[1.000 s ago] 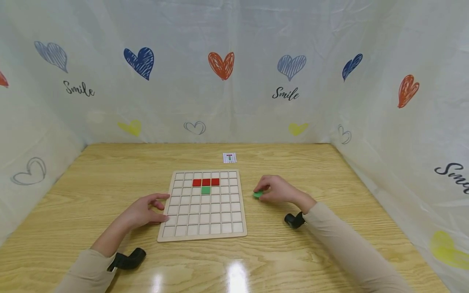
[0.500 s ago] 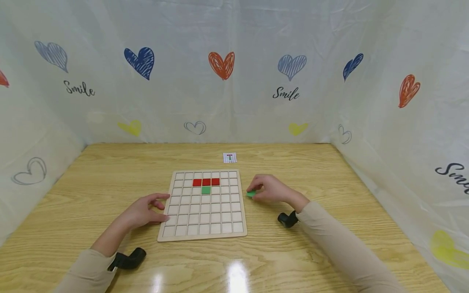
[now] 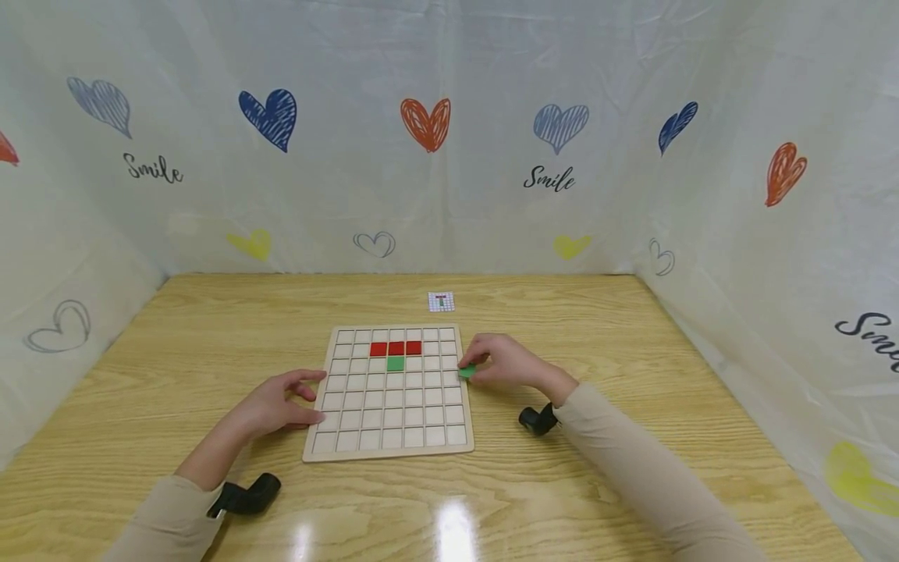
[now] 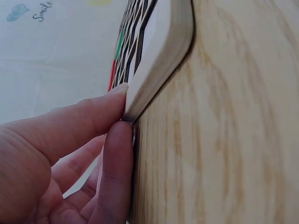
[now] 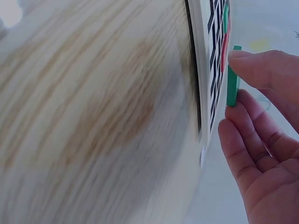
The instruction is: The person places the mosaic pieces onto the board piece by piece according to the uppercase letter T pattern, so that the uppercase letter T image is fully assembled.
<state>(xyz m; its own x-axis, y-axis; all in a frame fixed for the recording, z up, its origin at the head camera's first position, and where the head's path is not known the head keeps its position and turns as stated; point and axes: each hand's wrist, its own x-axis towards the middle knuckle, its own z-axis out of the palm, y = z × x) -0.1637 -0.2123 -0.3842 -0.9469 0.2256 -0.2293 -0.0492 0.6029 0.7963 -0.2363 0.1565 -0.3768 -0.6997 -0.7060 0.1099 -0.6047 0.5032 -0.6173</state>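
Note:
In the head view a wooden grid board (image 3: 379, 455) lies on the table, with a row of three red square tiles (image 3: 396, 348) in it. Directly below the middle red one sits a green tile (image 3: 396, 364). My right hand (image 3: 504, 361) pinches another green tile (image 5: 232, 79) between thumb and fingers, over the board's right edge. In the right wrist view this tile is seen edge-on, raised clear of the table. My left hand (image 3: 270, 404) rests at the board's left edge, thumb and forefinger touching it; the left wrist view shows the thumb (image 4: 88, 119) against the rim.
Behind the board lies a small printed card (image 3: 441, 302) showing a grid with a T-shaped pattern. A white curtain (image 3: 477, 211) with hearts and lettering stands around the table's (image 3: 576, 499) back and sides. Black devices (image 3: 246, 496) sit at both wrists.
My right hand has moved left with the green tile, from the bare table beside the board to its right edge. The left hand and the board have stayed put.

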